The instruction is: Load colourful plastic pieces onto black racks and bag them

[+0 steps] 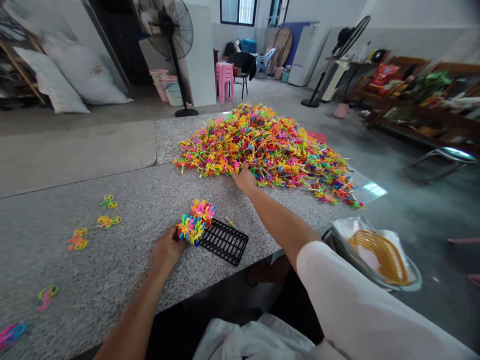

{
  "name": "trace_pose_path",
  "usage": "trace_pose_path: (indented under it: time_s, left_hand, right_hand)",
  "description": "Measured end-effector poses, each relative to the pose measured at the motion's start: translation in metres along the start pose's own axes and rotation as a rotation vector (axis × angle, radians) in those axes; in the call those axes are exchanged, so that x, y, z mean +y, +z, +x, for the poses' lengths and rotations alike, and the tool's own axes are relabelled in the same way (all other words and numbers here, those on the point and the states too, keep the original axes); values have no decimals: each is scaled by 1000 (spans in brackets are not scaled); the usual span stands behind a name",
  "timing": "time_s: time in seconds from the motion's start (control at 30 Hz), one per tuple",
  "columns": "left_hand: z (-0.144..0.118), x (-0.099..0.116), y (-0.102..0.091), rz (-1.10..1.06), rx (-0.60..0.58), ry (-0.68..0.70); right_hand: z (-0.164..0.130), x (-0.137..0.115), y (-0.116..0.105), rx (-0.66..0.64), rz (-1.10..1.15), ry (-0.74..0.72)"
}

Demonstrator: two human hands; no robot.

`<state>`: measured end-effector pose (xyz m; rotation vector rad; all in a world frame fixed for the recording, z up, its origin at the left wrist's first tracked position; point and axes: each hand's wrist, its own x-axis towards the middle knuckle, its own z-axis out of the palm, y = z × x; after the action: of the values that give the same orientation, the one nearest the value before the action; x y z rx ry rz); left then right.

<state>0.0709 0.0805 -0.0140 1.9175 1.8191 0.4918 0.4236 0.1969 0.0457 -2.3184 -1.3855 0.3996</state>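
Note:
A big heap of small colourful plastic pieces (pixel 262 145) covers the far part of a speckled stone table (pixel 112 260). My right hand (pixel 244 179) reaches into the near edge of that heap, fingers buried among the pieces. My left hand (pixel 167 248) rests on the table at the left end of a black plastic grid rack (pixel 225 242). A tight cluster of colourful pieces (pixel 195 221) stands on the rack's left part, right by my left fingers.
Loose yellow, orange and green pieces (pixel 107 212) lie scattered on the table's left side. A metal basin with an orange basket (pixel 378 252) stands on the floor at right. Standing fans (pixel 170 40), white sacks and pink stools are farther back.

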Motion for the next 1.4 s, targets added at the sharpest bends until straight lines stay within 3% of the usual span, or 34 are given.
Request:
trace_pose_path:
  time_s: [0.1,0.23,0.47,0.57,0.63,0.77,0.83,1.07,1.27,1.4]
  left_hand:
    - [0,-1,1,23,-1,6]
    - [-1,-2,2,-6,19,23]
    - [1,-4,4,-34,-5,27]
    - [1,-3,3,-39,-5,41]
    - [0,-1,2,-26,7,34]
    - [-1,1,1,-23,13,27]
    - [0,1,3,-28,6,20]
    - [2,-4,6,-20,12,24]
    - [0,1,2,-19,2,44]
    - [0,3,2,-30,3,30]
  right_hand:
    - [10,-9,4,-16,-33,-28]
    - [-7,-2,9,-22,-45,-73]
    - [-76,51,7,-176,85,-335]
    - [-91,68,-1,-287,244,-353]
    - [-93,75,-6,-223,253,-265]
    - [-93,80,-12,67,76,-79]
    - [-99,78,-10,71,3,-89]
    - [-142,40,3,-141,-214,-195]
    - [-162,22,5,-75,-175,-162]
    - [-162,14,12,-161,-195,-155]
